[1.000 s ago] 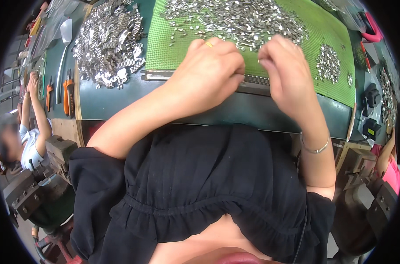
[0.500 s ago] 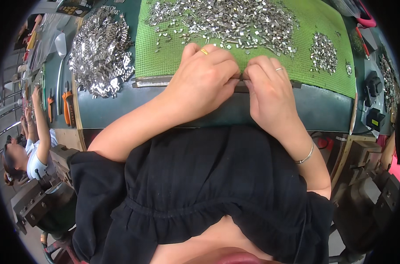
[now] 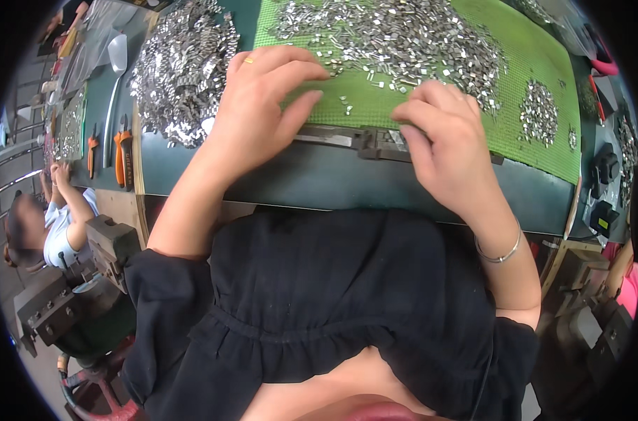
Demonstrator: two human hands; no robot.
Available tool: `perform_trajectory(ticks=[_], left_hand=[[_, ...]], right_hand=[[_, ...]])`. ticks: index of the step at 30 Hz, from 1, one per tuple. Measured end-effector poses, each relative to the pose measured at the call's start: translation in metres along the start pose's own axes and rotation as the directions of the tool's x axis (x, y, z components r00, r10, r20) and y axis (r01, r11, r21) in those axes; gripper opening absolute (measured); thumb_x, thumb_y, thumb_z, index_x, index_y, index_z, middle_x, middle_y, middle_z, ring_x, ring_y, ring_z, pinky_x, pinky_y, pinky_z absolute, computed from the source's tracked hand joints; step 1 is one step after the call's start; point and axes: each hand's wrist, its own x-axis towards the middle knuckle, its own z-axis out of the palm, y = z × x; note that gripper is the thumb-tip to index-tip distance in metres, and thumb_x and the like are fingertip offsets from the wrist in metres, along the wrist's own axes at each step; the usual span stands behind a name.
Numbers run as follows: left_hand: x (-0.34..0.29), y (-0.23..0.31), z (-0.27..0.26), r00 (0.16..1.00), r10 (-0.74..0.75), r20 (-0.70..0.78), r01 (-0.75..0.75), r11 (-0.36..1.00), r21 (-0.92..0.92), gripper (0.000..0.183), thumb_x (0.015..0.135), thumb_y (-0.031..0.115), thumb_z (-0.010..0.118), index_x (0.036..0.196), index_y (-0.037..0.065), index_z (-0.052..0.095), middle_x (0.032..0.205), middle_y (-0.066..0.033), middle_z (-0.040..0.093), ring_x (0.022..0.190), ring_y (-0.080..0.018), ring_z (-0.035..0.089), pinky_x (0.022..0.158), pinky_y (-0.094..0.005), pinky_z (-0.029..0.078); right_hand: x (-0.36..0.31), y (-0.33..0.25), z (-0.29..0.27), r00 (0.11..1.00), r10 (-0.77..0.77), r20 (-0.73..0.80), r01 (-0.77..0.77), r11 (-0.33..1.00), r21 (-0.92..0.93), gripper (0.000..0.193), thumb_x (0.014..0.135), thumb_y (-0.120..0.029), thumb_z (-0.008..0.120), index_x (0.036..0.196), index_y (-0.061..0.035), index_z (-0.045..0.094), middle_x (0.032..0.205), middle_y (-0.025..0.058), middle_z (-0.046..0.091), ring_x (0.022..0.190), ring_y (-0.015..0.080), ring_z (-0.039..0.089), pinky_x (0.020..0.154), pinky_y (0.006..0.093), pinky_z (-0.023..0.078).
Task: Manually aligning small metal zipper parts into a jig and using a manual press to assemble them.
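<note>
My left hand hovers over the left front part of the green textured mat, thumb and fingers apart, nothing held. A few small silver metal pieces lie on the mat beside its fingertips. Along the mat's front edge runs a narrow metal bar, with a dark blocky metal fixture on it. Over the right end of that fixture is my right hand, its fingers curled and its thumb apart from them; no held piece shows. A large pile of small silver pieces spreads beyond both hands.
At left lie a heap of wavy metal strips, orange-handled pliers and a white scoop. A smaller pile sits on the mat's right. Black devices stand at the right edge. Another person works at far left.
My hands were together at the bar, fingertips pinched; they have moved apart and loosened. The left went left, the right slightly right, uncovering the dark fixture. The whole view has shifted a little.
</note>
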Motion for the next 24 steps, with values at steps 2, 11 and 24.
perform_trajectory(ticks=[2, 11, 24], left_hand=[[0.000, -0.004, 0.000, 0.999, -0.013, 0.042, 0.013, 1.000, 0.006, 0.016, 0.080, 0.009, 0.072, 0.096, 0.011, 0.071, 0.104, -0.0018, 0.066, 0.105, -0.0239, 0.061, 0.094, -0.0425, 0.039], [0.015, 0.002, 0.020, 0.991, 0.088, 0.105, -0.092, 0.995, 0.041, 0.005, 0.076, 0.011, 0.070, 0.081, 0.011, 0.073, 0.100, -0.0001, 0.064, 0.102, -0.0221, 0.058, 0.093, -0.0430, 0.038], [0.008, 0.002, 0.008, 0.983, 0.028, 0.183, -0.058, 0.985, 0.161, 0.006, 0.082, 0.007, 0.062, 0.081, 0.009, 0.068, 0.096, -0.0024, 0.059, 0.099, -0.0231, 0.055, 0.089, -0.0422, 0.038]], right_hand=[[0.014, -0.002, 0.013, 0.996, -0.091, 0.001, 0.091, 0.996, 0.001, 0.009, 0.078, -0.001, 0.064, 0.082, -0.0065, 0.069, 0.084, 0.0066, 0.058, 0.086, 0.0268, 0.056, 0.078, 0.0395, 0.039], [0.039, -0.005, 0.033, 0.973, -0.130, 0.189, 0.154, 0.981, -0.121, 0.010, 0.077, -0.002, 0.062, 0.075, -0.0083, 0.069, 0.080, 0.0056, 0.060, 0.089, 0.0250, 0.059, 0.081, 0.0396, 0.040], [0.053, 0.008, 0.026, 0.927, -0.306, 0.216, 0.338, 0.932, -0.132, 0.005, 0.077, -0.004, 0.061, 0.077, -0.0065, 0.065, 0.078, 0.0067, 0.059, 0.084, 0.0242, 0.060, 0.081, 0.0381, 0.040]])
